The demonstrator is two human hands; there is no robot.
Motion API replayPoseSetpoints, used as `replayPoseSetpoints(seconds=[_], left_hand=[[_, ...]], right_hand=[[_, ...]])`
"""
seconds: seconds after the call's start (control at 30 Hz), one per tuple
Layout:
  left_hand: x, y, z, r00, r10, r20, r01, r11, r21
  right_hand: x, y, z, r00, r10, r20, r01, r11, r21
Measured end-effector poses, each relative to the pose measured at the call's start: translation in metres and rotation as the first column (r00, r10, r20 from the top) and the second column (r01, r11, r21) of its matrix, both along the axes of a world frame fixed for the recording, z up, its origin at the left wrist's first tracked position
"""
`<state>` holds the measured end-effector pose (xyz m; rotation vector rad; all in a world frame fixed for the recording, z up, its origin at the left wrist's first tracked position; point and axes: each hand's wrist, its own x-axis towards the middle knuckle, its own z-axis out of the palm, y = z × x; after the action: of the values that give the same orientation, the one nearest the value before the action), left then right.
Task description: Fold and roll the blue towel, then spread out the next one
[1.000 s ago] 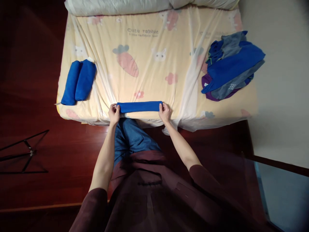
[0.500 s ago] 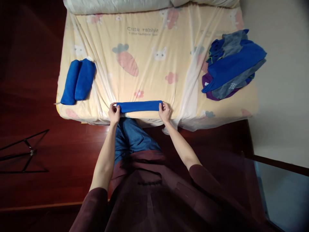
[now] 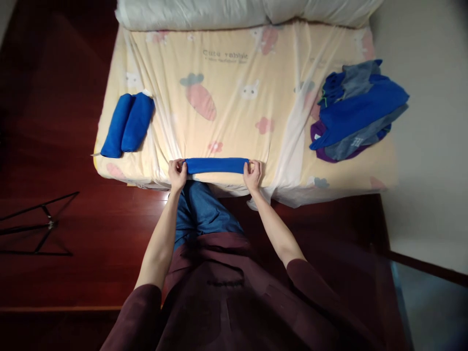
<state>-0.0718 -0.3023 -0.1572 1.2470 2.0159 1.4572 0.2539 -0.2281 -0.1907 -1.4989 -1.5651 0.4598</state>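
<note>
A narrow folded strip of blue cloth (image 3: 215, 165) stretches between my hands at the near edge of the bed. My left hand (image 3: 178, 174) pinches its left end between thumb and fingers. At the other end, my right hand (image 3: 252, 174) grips the strip in the same way. What kind of item the cloth is cannot be made out. Two rolled blue cloths (image 3: 127, 125) lie side by side on the bed to the left. A loose heap of blue, grey and purple clothes (image 3: 360, 112) rests on the right side.
The bed (image 3: 234, 117) wears a yellow sheet with carrot and rabbit prints under a thin, wrinkled sheer layer. A pale rolled quilt (image 3: 248, 12) runs along its far side. Black tripod legs (image 3: 50, 224) stand on the dark red floor at left. A wall (image 3: 424, 161) borders the right.
The whole view has shifted, so the bed appears slightly lower and further right. Both hands keep hold of the blue strip, which stays stretched at the bed's near edge.
</note>
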Motion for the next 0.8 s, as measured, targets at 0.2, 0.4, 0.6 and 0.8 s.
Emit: replayPoseSetpoints(seconds=[0.2,0.4,0.6,0.8], left_hand=[[0.005,-0.012,0.009,0.999,0.017,0.037,-0.015,0.999,-0.035],[0.025,-0.045,0.022,0.999,0.010,0.044,-0.006,0.996,-0.086],[0.090,-0.061,0.033,0.733,0.153,0.663,-0.014,0.978,-0.210],[0.100,-0.021,0.040,0.229,0.233,0.945,-0.091,0.972,-0.218]], right_hand=[[-0.001,0.000,0.003,0.997,0.033,0.068,-0.037,0.998,0.057],[-0.002,-0.002,0.007,0.997,0.032,0.072,-0.037,0.997,0.066],[0.004,-0.003,0.012,0.995,0.088,0.054,-0.088,0.996,0.012],[0.013,0.006,0.022,0.963,0.266,0.045,-0.262,0.961,-0.085]])
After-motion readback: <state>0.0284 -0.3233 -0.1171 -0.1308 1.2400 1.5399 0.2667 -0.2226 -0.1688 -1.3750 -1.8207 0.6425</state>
